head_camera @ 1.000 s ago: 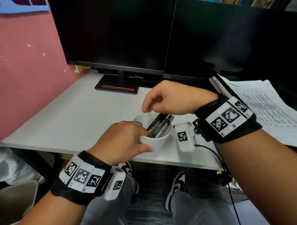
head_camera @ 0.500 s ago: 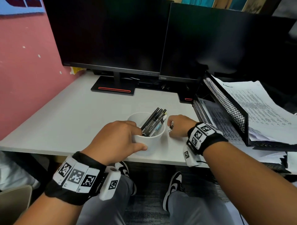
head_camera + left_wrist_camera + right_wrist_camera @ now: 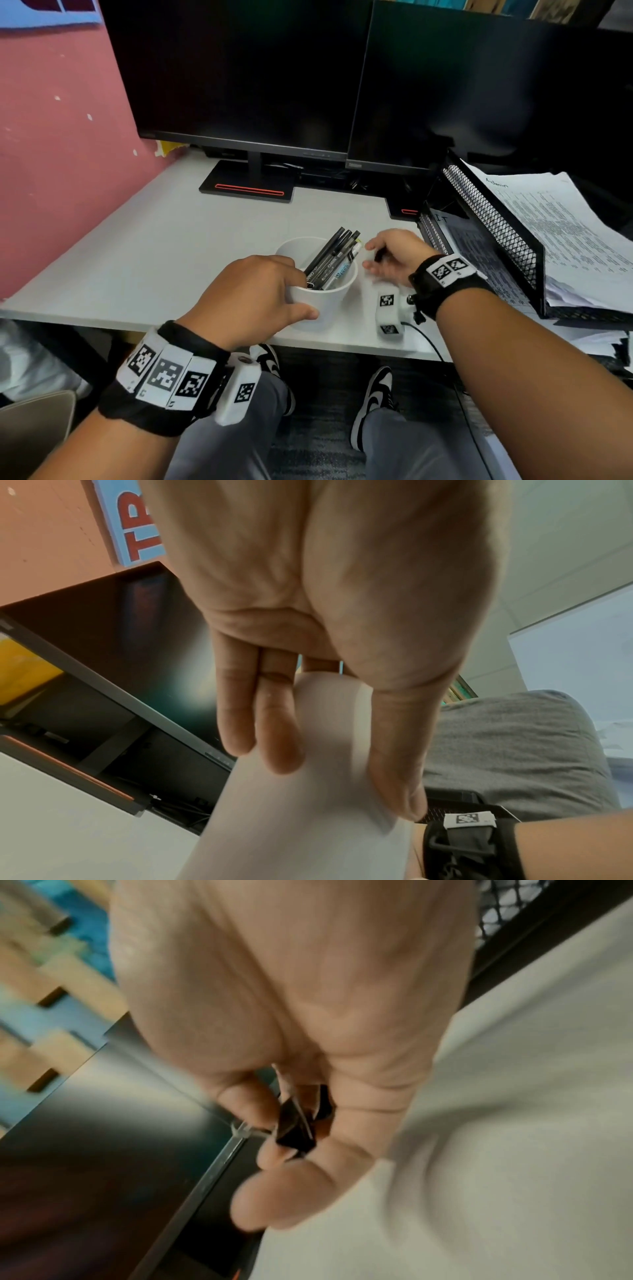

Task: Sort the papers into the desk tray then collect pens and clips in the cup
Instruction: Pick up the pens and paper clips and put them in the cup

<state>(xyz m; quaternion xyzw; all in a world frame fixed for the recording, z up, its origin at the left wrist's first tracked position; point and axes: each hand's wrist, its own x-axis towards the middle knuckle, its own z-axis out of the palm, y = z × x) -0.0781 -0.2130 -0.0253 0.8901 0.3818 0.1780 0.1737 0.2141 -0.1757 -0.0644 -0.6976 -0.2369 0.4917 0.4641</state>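
A white cup (image 3: 325, 301) stands near the desk's front edge with several dark pens (image 3: 334, 258) leaning in it. My left hand (image 3: 253, 301) grips the cup's near side, thumb on the wall and fingers over the rim; the left wrist view shows the fingers (image 3: 277, 731) wrapped on the cup (image 3: 301, 818). Just right of the cup, my right hand (image 3: 390, 257) holds a black binder clip (image 3: 296, 1129) pinched in its curled fingers, a little above the desk. A black mesh desk tray (image 3: 493, 219) at the right holds printed papers (image 3: 555, 226) on two levels.
Two dark monitors (image 3: 239, 78) stand at the back on black stands (image 3: 248, 186). A pink wall (image 3: 51, 154) bounds the desk (image 3: 164, 253) on the left. More papers stick out under the tray at the right edge. My knees and shoes show below the desk front.
My right hand came down from over the cup to the desk at its right and picked up a black clip. The left hand stayed on the cup.
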